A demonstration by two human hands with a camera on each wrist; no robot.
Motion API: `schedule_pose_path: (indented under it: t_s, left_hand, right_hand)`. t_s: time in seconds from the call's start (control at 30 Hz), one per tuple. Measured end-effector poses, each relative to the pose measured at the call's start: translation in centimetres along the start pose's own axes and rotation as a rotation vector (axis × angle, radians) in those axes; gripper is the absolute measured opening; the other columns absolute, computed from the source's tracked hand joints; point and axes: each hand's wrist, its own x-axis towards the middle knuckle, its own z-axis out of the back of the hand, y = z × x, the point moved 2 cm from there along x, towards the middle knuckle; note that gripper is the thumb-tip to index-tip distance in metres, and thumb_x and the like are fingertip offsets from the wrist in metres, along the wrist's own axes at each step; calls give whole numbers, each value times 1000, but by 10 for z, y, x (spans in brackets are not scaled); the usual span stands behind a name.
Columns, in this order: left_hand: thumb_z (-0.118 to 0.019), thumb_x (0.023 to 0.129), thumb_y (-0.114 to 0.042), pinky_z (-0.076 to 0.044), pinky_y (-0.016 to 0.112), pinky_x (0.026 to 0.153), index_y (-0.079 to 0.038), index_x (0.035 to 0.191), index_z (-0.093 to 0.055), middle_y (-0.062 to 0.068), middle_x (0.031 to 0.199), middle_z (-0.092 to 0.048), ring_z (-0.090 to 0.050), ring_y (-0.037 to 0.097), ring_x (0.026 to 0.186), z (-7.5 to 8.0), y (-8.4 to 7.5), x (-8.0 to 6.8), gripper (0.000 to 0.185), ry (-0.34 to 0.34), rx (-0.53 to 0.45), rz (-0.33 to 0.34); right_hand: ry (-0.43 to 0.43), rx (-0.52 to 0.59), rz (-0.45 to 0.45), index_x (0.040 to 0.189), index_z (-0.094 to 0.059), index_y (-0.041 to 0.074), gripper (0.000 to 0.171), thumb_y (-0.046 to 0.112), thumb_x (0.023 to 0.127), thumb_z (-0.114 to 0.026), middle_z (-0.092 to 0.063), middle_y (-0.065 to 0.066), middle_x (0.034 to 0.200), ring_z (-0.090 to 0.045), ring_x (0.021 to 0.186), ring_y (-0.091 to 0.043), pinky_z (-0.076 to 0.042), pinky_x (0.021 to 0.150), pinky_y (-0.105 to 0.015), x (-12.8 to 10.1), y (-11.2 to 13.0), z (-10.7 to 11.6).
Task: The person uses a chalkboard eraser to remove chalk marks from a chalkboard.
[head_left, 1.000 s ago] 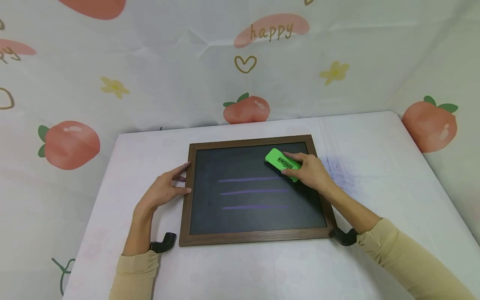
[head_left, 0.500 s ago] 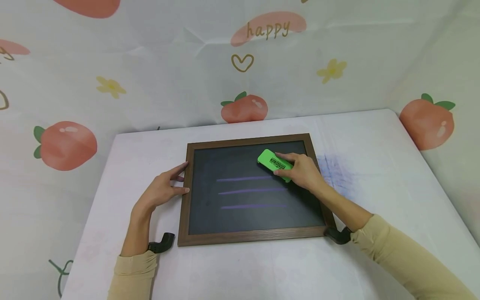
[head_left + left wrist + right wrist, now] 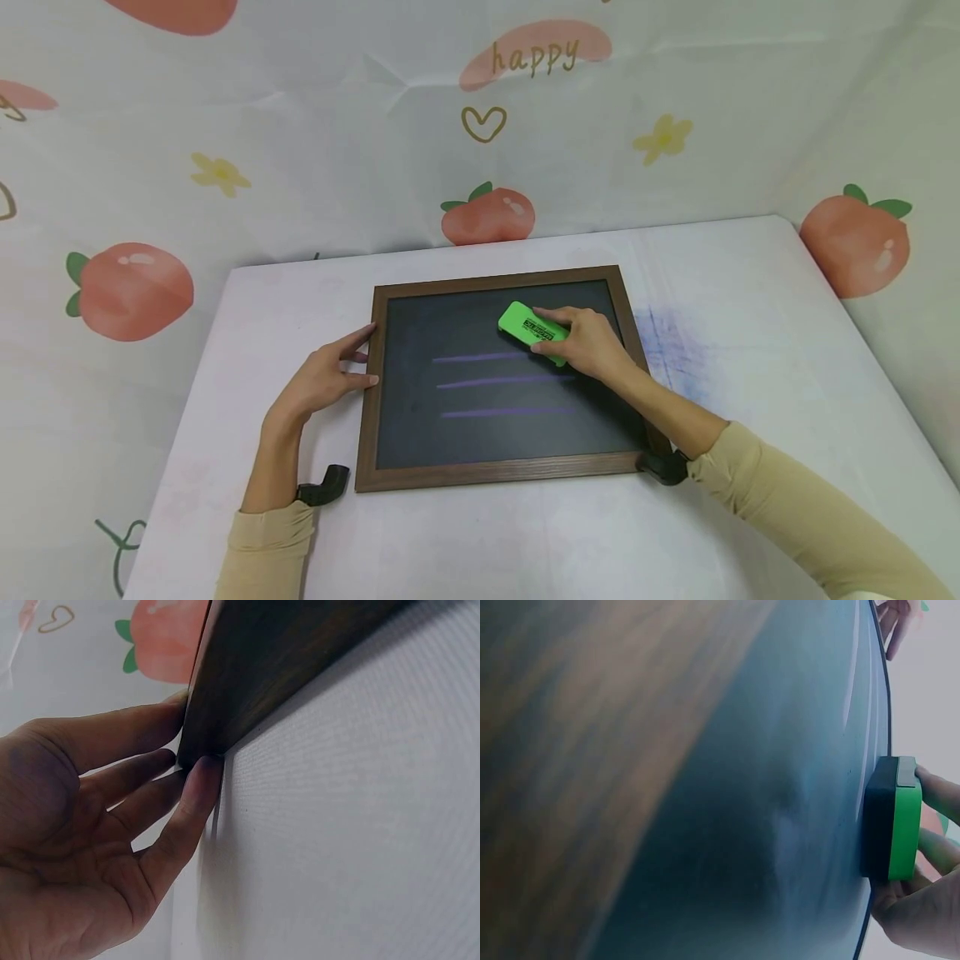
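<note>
White cloth covers the table [image 3: 750, 392], faintly smudged with a bluish-purple stain just right of the chalkboard [image 3: 495, 433]. The same pale fabric, printed with peaches, yellow flowers, a heart outline and the word "happy", hangs as a backdrop [image 3: 300, 125] behind and along both sides. The chalkboard lies flat in the middle of the table, dark slate in a brown wooden frame, with three purple chalk lines [image 3: 502, 383] drawn across it. The right hand [image 3: 588, 343] grips a green eraser [image 3: 531, 330], fingers curled over its top and thumb at its near edge, pressing its dark felt face onto the slate at the right end of the uppermost line. The left hand [image 3: 326, 379] rests on the table with relaxed, straight fingers touching the frame's left edge. Both arms wear beige sleeves [image 3: 787, 508].
</note>
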Motion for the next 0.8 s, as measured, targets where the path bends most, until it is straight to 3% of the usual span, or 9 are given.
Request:
schedule_pose_path:
  t_s: [0.4, 0.63, 0.8]
  left_hand:
    - [-73, 86, -10, -39, 61, 99, -14, 157, -31, 22, 138, -52, -48, 39, 127, 3, -1, 0, 82, 3, -7, -1]
    - [-73, 87, -11, -38, 62, 98, -15, 157, -30, 22, 140, -51, -47, 40, 127, 8, 1, -4, 82, -10, 9, 21]
    - [-74, 87, -14, -37, 62, 100, -17, 157, -30, 21, 142, -50, -47, 39, 128, 3, 0, -3, 83, 4, -10, 18]
  right_hand:
    - [4, 23, 24, 136, -62, 17, 60, 29, 81, -83, -63, -14, 132, -57, 91, -25, -42, 73, -34, 5, 8, -11]
    - [37, 68, 50, 136, -62, 18, 61, 28, 81, -84, -64, -13, 130, -56, 90, -23, -44, 73, -33, 11, 27, -24]
    - [42, 58, 38, 135, -63, 17, 60, 26, 80, -85, -65, -12, 129, -57, 86, -21, -44, 69, -31, 10, 31, -28]
